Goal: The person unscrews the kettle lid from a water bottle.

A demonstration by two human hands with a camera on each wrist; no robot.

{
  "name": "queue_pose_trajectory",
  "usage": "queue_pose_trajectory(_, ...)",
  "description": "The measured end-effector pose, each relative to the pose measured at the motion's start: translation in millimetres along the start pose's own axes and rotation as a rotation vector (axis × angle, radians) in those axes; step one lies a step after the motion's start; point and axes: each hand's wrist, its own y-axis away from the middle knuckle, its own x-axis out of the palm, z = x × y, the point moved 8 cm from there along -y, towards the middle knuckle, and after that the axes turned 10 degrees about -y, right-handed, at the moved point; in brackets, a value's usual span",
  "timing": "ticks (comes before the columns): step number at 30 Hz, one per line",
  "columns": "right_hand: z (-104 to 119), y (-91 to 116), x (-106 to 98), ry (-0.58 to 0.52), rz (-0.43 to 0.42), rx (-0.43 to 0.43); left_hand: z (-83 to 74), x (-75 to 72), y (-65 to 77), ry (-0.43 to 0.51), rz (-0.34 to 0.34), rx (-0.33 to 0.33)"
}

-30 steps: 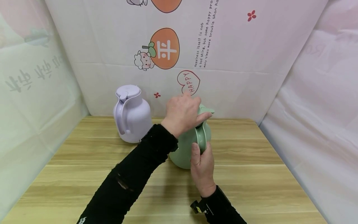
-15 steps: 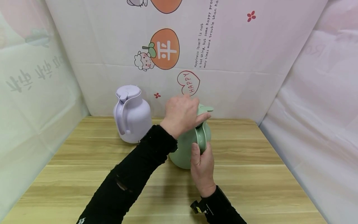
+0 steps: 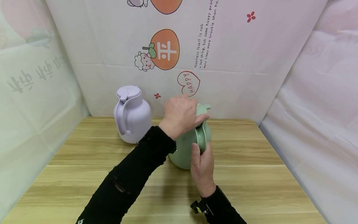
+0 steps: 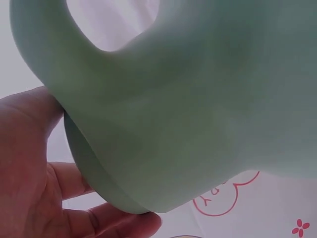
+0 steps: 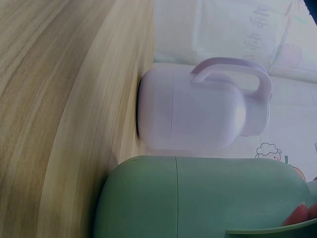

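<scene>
A green thermos jug [image 3: 183,152] stands upright on the table. My right hand [image 3: 202,171] grips its handle [image 3: 201,138] from the near side, thumb along the handle. My left hand [image 3: 180,115] reaches across from above and holds the lid [image 3: 203,108], whose tab sticks out to the right past the thumb. In the left wrist view, the thumb and fingers of the left hand [image 4: 29,168] curl about the top edge of the green jug [image 4: 158,109]. Fingertips [image 5: 299,214] of the right hand show beside the jug's body [image 5: 223,193] in the right wrist view.
A lilac thermos jug [image 3: 135,121] with its lid on stands to the left of the green one, near the back of the wood-grain table [image 3: 240,180]. White printed cloth [image 3: 232,62] hangs behind and along both sides.
Together with the left hand, the lid's tab has turned slightly counterclockwise, moving left and away. The right hand and the body of the green jug have stayed in place.
</scene>
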Motion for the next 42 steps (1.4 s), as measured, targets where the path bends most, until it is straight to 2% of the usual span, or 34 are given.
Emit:
queue_pose_trajectory(13, 1, 1, 0, 0.016, -0.003, 0.006, -0.9, -5.1, 6.8, -0.068, -0.003, 0.000)
queue_pose_trajectory(28, 1, 0, 0, 0.018, -0.002, 0.000, 2.9, -10.0, 10.1, -0.090, -0.022, -0.011)
queue_pose_trajectory(37, 1, 0, 0, 0.018, -0.004, -0.015, 7.2, -6.2, 8.6, -0.064, 0.024, -0.005)
queue_pose_trajectory(40, 1, -1, 0, 0.011, 0.000, -0.017, 9.5, -3.7, 7.6, -0.028, 0.036, 0.001)
queue_pose_trajectory(42, 0, 0, 0, 0.005, 0.002, -0.012, 10.1, -1.9, 6.8, 0.009, 0.044, 0.028)
